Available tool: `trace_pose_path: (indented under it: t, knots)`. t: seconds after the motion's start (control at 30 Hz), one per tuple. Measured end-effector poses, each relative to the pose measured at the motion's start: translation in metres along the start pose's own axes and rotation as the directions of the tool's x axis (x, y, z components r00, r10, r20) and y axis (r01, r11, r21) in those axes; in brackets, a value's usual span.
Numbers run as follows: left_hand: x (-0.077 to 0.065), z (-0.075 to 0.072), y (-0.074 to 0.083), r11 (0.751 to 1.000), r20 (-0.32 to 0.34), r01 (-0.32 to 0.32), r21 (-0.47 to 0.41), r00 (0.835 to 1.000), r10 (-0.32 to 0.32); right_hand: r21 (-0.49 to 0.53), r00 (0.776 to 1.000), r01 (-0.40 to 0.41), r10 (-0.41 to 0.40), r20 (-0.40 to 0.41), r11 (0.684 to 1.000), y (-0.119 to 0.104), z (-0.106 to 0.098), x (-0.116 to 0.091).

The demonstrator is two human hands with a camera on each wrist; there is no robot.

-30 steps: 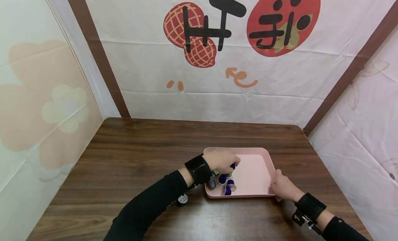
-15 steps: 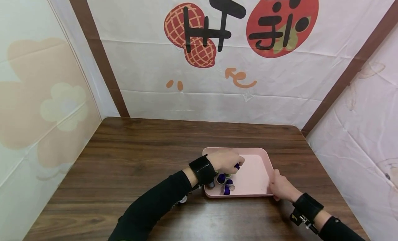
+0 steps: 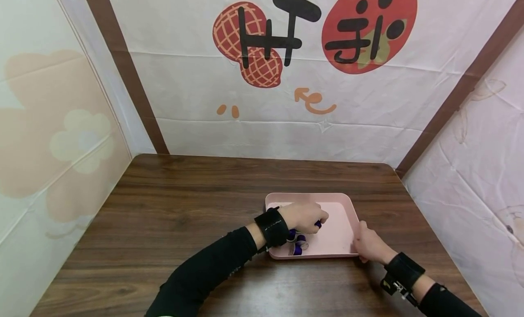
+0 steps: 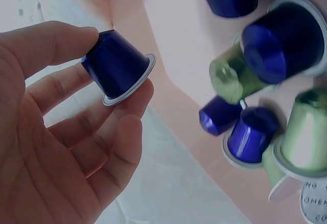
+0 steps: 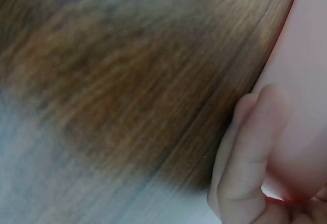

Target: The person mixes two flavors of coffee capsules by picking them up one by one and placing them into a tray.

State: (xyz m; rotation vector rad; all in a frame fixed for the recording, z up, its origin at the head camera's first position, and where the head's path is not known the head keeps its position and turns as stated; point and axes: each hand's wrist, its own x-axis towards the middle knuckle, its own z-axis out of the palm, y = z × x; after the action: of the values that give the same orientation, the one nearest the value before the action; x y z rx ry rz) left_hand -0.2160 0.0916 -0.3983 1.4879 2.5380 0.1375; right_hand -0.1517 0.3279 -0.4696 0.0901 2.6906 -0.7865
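Note:
My left hand (image 3: pixel 304 218) is over the middle of a pink tray (image 3: pixel 337 245). Between thumb and fingers it pinches a dark blue coffee capsule (image 4: pixel 118 66), whose pale rim faces the palm side in the left wrist view. More capsules lie at the tray's left end: blue ones, such as this blue capsule (image 4: pixel 253 134), and green ones, such as this green capsule (image 4: pixel 308 132). The left hand and wrist hide part of this group from the head view. At the tray's near right corner, my right hand (image 3: pixel 373 245) grips the edge, fingers curled against its outside (image 5: pixel 250 152).
A brown wooden table (image 3: pixel 184 208) carries the tray toward its right side. Behind it hangs a white printed cloth (image 3: pixel 184 80), with more cloth panels along both sides.
My left hand has moved rightward across the tray, still pinching the blue capsule. The right hand keeps its grip on the tray's corner.

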Motion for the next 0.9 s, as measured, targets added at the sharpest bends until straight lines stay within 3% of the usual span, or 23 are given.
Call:
trace_pose_path:
  t: [0.27, 0.5, 0.67, 0.9]
  knots:
    - [0.002, 0.008, 0.007, 0.999, 0.010, -0.009, 0.040, 1.000, 0.009, 0.003, 1.000, 0.003, -0.003, -0.005, 1.000, -0.003, 0.001, 0.000]
    - [-0.005, 0.002, 0.003, 0.999, 0.038, 0.033, -0.006, 0.999, -0.033, 0.004, 1.000, 0.008, -0.008, -0.006, 1.000, -0.004, 0.003, 0.000]
    - [-0.029, -0.011, -0.016, 0.994, 0.034, 0.062, -0.087, 0.998, -0.059, 0.003, 1.000, -0.007, 0.007, 0.006, 1.000, -0.004, 0.003, 0.000]
    - [-0.084, -0.026, -0.062, 0.972, 0.030, 0.191, -0.138, 0.982, -0.189, 0.021, 1.000, -0.026, 0.026, 0.015, 0.999, -0.002, -0.001, 0.001]
